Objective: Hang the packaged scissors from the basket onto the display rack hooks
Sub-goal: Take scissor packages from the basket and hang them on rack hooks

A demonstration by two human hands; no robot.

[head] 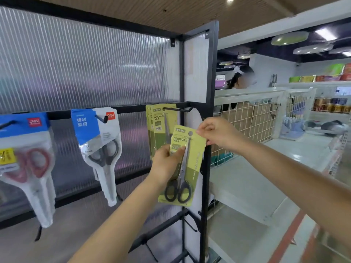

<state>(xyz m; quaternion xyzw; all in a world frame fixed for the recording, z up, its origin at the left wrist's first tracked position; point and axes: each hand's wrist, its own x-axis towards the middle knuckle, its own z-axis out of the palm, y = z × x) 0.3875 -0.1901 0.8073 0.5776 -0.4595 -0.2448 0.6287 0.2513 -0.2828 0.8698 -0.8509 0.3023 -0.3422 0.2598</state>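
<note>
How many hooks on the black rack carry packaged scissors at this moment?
3. Left hook holds a red-handled pack; middle hook a black-handled pack; right hook green packs. More hooks may lie outside the view.

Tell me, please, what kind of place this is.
Most likely a retail shop, perhaps a stationery or general store. Blue-carded packaged scissors hang from a black metal display rack, white shelves run alongside, and colourful packaged goods fill a far shelf.
</note>
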